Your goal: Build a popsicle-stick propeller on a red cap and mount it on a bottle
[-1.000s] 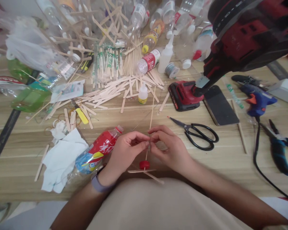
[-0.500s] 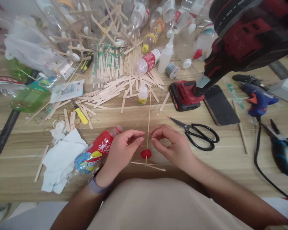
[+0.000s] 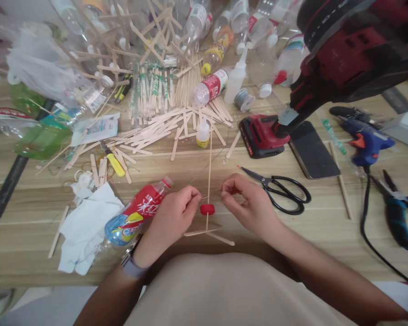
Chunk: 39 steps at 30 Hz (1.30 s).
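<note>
A thin wooden stick (image 3: 209,174) rises between my hands, with a red bottle cap (image 3: 207,209) threaded on its lower part. Crossed flat wooden sticks (image 3: 221,237) lie at its foot. My left hand (image 3: 177,208) is closed in a pinch on a thin wire (image 3: 206,198) that passes by the stick just above the cap. On the other side, my right hand (image 3: 246,201) pinches too, fingertips together at what looks like the wire's other end. Beside my left wrist lies a plastic bottle (image 3: 136,210) with a red label.
Black-handled scissors (image 3: 285,192) lie right of my right hand, near a phone (image 3: 314,149) and a red cordless drill (image 3: 265,136). A small glue bottle (image 3: 203,133) stands ahead. Loose craft sticks (image 3: 149,131), a wire spool (image 3: 244,99) and several bottles fill the back.
My hands have moved apart, the right one shifting rightward and the left slightly left and down. The red cap sits slightly higher in view, and the stick leans a little differently.
</note>
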### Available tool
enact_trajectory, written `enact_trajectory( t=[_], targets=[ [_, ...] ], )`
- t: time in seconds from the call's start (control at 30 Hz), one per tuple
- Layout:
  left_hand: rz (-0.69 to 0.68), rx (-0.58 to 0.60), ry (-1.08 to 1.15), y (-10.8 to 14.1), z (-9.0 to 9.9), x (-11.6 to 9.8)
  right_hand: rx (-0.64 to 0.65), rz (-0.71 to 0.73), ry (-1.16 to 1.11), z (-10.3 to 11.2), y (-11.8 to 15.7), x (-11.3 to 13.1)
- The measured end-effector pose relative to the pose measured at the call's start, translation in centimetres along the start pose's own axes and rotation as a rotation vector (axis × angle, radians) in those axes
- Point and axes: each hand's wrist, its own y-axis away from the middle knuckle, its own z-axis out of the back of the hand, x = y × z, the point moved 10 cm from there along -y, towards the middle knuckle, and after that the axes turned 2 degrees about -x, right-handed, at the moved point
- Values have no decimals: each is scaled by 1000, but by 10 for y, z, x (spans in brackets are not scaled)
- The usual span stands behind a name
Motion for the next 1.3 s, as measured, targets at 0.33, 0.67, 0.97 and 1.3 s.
enact_trajectory(
  t=[0.33,0.67,0.97,1.3],
  targets=[
    [40,14,103,0,4,-1,-26,4,28,5,-2,-2],
    [289,137,604,0,-18,17,-12,195,22,4,3,22],
    [351,188,680,3,-28,22,-29,214,16,5,5,24],
    [-169,-92,-1,5,5,-18,-55,181,44,4,2,19]
  ],
)
